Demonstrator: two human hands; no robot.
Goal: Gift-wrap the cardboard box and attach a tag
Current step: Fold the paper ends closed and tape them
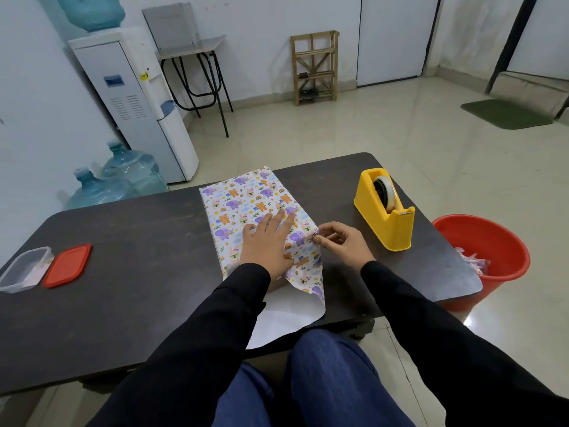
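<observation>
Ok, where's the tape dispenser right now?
Head view: the yellow tape dispenser stands on the table's right side, just right of the right hand pinching the wrapping paper, with the red bucket further right.

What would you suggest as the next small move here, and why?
Probably crease the wrapping paper inward over the near end: the left hand presses the top flat, the right hand pinches the corner edge, and that end hangs open.
</observation>
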